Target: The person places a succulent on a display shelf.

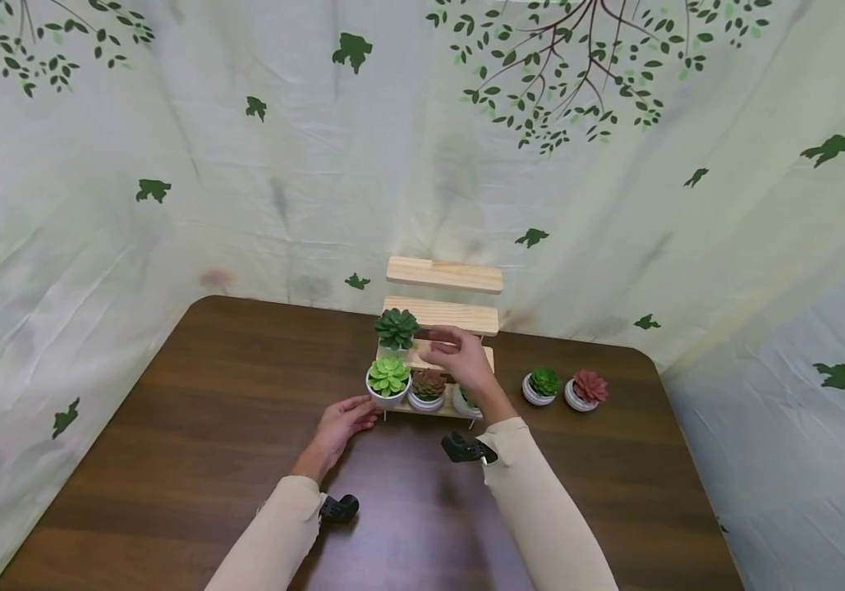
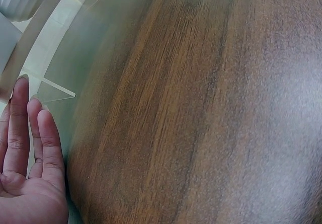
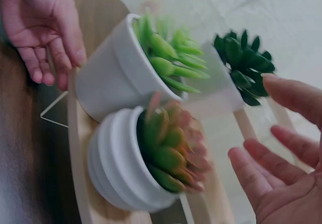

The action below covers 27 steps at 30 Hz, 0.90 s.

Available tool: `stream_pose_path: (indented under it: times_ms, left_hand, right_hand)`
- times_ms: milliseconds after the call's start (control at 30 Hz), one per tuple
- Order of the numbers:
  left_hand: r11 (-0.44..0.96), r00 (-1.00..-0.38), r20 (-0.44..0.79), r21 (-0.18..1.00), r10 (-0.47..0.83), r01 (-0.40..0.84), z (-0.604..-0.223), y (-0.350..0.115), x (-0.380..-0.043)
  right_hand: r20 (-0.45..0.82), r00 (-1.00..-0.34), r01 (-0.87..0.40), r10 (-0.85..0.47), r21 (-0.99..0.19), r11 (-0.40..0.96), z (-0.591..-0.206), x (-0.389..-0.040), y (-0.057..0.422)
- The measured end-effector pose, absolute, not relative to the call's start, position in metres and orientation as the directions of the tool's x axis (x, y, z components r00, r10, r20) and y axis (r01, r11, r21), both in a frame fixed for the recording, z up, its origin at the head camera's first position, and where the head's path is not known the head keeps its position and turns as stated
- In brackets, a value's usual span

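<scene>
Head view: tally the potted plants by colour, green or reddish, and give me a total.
Green: 4 (dark green plant, light green plant, small green plant, partly hidden plant whose visible leaves are green)
Reddish: 2 (red-and-green plant, red plant)
Total: 6

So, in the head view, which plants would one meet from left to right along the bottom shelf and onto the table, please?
Light green plant, reddish-brown plant, partly hidden plant, small green plant, red plant.
</scene>
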<state>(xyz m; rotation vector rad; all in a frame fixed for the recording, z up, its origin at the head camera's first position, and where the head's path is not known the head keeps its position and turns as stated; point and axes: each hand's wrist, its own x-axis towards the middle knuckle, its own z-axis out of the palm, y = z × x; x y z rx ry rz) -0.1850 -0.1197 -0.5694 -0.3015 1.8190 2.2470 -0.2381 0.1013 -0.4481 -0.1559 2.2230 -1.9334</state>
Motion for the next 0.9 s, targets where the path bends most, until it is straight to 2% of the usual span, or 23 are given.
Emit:
stream_pose_path:
  times_ms: [167,333,567,900]
  left_hand:
    - [-0.200,-0.952,-0.302,0.931,0.050,-0.306,-0.569,-0.120,-0.186]
    - [-0.200,-0.949,-0.309,0.928,0.055,-0.314,-0.568,-0.120,-0.185]
    - [-0.207,-0.953,-0.296,0.930,0.064,-0.303,-0.570,-0.120,-0.186]
    - [-0.240,-0.953,-0.295,0.923,0.061,-0.301,-0.572,-0.120,-0.186]
  right_hand:
    - [-0.024,-0.975,0.016,-0.219,-0.999,0.038,-0.441,-0.237,0.113]
    - [0.026,-0.979,-0.034,-0.202,-0.999,0.034,-0.436,-0.238,0.128]
    - [0.078,-0.994,-0.083,-0.076,-0.994,0.068,-0.436,-0.240,0.163]
    - [0.129,-0.985,-0.127,0.113,-0.992,0.026,-0.452,-0.234,0.211]
